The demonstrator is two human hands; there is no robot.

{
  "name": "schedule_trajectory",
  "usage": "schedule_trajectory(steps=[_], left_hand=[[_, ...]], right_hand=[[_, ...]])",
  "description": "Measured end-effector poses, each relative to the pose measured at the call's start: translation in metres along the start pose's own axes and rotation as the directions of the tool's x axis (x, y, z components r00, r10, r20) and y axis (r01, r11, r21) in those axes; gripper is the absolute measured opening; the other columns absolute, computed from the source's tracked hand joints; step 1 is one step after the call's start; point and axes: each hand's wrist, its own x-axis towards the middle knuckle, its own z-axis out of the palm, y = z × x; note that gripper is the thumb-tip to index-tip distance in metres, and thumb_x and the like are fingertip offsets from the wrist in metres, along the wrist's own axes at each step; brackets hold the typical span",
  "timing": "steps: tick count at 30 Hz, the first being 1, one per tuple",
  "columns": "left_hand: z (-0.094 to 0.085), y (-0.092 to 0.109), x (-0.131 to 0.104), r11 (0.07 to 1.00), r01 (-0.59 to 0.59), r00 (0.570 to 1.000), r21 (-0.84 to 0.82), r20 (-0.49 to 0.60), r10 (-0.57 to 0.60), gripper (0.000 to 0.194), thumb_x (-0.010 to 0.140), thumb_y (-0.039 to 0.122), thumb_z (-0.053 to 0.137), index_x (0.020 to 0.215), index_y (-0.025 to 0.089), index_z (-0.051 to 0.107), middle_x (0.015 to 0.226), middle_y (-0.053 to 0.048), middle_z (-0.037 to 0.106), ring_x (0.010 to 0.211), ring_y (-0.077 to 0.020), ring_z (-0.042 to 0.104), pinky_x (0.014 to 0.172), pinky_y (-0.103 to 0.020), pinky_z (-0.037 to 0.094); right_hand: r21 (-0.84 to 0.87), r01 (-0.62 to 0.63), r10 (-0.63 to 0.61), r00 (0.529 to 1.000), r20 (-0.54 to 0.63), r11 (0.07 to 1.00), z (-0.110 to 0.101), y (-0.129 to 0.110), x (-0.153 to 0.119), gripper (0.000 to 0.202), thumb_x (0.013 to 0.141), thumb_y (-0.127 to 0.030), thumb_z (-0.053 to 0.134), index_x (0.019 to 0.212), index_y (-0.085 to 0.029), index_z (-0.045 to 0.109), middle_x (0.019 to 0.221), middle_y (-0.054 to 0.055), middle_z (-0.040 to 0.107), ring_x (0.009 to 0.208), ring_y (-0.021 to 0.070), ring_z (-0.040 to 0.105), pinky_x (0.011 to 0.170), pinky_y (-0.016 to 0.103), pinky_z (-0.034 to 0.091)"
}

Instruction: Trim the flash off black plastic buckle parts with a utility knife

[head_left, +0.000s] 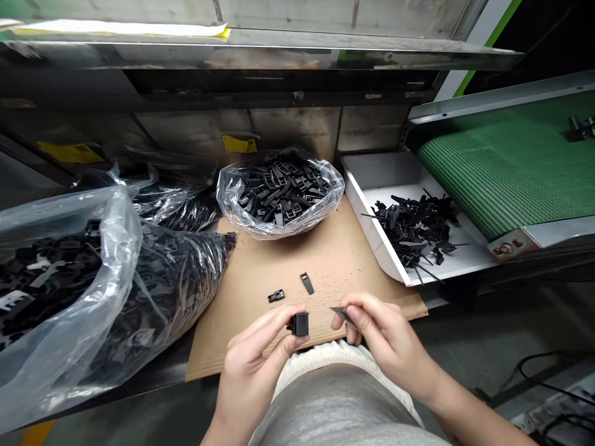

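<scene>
Between thumb and fingers, my left hand grips a small black block-shaped part over the near edge of the cardboard. To its right, my right hand pinches a thin, dark, pointed blade, its tip toward the left. The blade and the block are apart. Beyond my hands, a small black clip and a flat tapered black piece lie on the cardboard sheet.
An open clear bag of black parts stands at the back. Large plastic bags of parts fill the left. On the right, a white tray holds dark pieces below a green conveyor belt. A metal ledge crosses above.
</scene>
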Motion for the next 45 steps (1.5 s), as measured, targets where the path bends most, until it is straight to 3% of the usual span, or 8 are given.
schedule_trajectory(steps=[12, 17, 22, 26, 29, 35, 39, 45], left_hand=[[0.001, 0.005, 0.003, 0.998, -0.054, 0.999, 0.034, -0.001, 0.054, 0.02, 0.073, 0.016, 0.061, 0.091, 0.023, 0.068, 0.089, -0.001, 0.07, 0.081, -0.0162, 0.065, 0.074, -0.021, 0.051], [0.003, 0.0, 0.008, 0.998, 0.04, 0.999, 0.053, -0.029, -0.039, 0.018, 0.073, 0.02, 0.061, 0.089, 0.021, 0.069, 0.087, -0.002, 0.071, 0.077, -0.0165, 0.065, 0.072, -0.021, 0.05], [0.008, -0.004, 0.016, 0.999, 0.033, 0.996, 0.041, 0.084, -0.037, 0.016, 0.069, 0.027, 0.065, 0.083, 0.022, 0.071, 0.076, -0.004, 0.064, 0.075, -0.0182, 0.059, 0.068, -0.026, 0.048], [0.01, 0.0, 0.015, 0.949, 0.276, 0.949, -0.154, 0.201, -0.243, 0.022, 0.073, 0.031, 0.061, 0.091, 0.019, 0.067, 0.071, -0.002, 0.061, 0.059, -0.0128, 0.053, 0.056, -0.024, 0.046], [0.012, 0.006, 0.012, 0.812, 0.386, 0.917, -0.437, 0.276, -0.288, 0.024, 0.076, 0.039, 0.056, 0.083, 0.016, 0.062, 0.077, -0.005, 0.063, 0.061, -0.014, 0.056, 0.056, -0.024, 0.046], [0.018, 0.008, 0.014, 0.723, 0.429, 0.896, -0.541, 0.154, -0.417, 0.035, 0.074, 0.021, 0.061, 0.108, 0.021, 0.052, 0.076, 0.0, 0.065, 0.063, -0.0116, 0.058, 0.059, -0.022, 0.048], [0.016, 0.0, 0.014, 0.804, 0.386, 0.917, -0.453, 0.096, -0.386, 0.013, 0.071, 0.022, 0.065, 0.084, 0.019, 0.067, 0.085, -0.002, 0.066, 0.081, -0.0147, 0.061, 0.078, -0.023, 0.047], [0.012, 0.006, 0.009, 0.858, 0.332, 0.94, -0.391, 0.066, -0.334, 0.014, 0.073, 0.019, 0.064, 0.085, 0.027, 0.068, 0.091, 0.004, 0.065, 0.086, -0.0108, 0.059, 0.077, -0.016, 0.045]], right_hand=[[-0.133, 0.114, -0.115, 0.993, 0.0, 0.985, 0.019, -0.005, 0.012, 0.028, 0.088, -0.018, 0.041, 0.063, -0.016, 0.054, 0.055, -0.002, 0.047, 0.051, 0.0093, 0.044, 0.048, 0.021, 0.034], [-0.021, 0.124, -0.119, 0.98, 0.162, 0.992, 0.019, -0.01, 0.009, 0.029, 0.088, -0.019, 0.042, 0.063, -0.016, 0.056, 0.056, -0.002, 0.052, 0.053, 0.0088, 0.048, 0.052, 0.02, 0.038], [0.017, -0.02, 0.021, 0.999, -0.042, 1.0, 0.02, -0.001, 0.02, 0.018, 0.081, -0.031, 0.054, 0.073, -0.016, 0.055, 0.061, -0.002, 0.053, 0.053, 0.0089, 0.048, 0.048, 0.019, 0.039], [-0.063, -0.012, 0.0, 0.984, -0.179, 0.998, 0.016, 0.007, 0.024, 0.015, 0.083, -0.027, 0.052, 0.09, -0.015, 0.057, 0.08, 0.004, 0.061, 0.069, 0.0124, 0.057, 0.061, 0.022, 0.046], [-0.117, 0.063, -0.075, 0.992, -0.102, 0.991, 0.012, 0.007, 0.019, 0.021, 0.088, -0.019, 0.041, 0.097, -0.016, 0.06, 0.076, 0.003, 0.062, 0.068, 0.0125, 0.058, 0.061, 0.023, 0.047], [-0.312, 0.264, -0.327, 0.929, -0.171, 0.913, 0.016, 0.004, 0.009, 0.017, 0.085, -0.012, 0.046, 0.094, -0.015, 0.061, 0.076, 0.005, 0.066, 0.067, 0.014, 0.059, 0.062, 0.026, 0.047], [-0.396, 0.312, -0.399, 0.904, -0.156, 0.863, 0.02, 0.006, 0.009, 0.016, 0.084, -0.01, 0.047, 0.09, -0.014, 0.062, 0.077, 0.006, 0.065, 0.068, 0.0147, 0.059, 0.063, 0.027, 0.048], [-0.406, 0.328, -0.417, 0.896, -0.152, 0.853, 0.023, 0.008, 0.007, 0.017, 0.083, -0.009, 0.049, 0.095, -0.013, 0.061, 0.08, 0.008, 0.064, 0.072, 0.0157, 0.057, 0.065, 0.029, 0.048]])
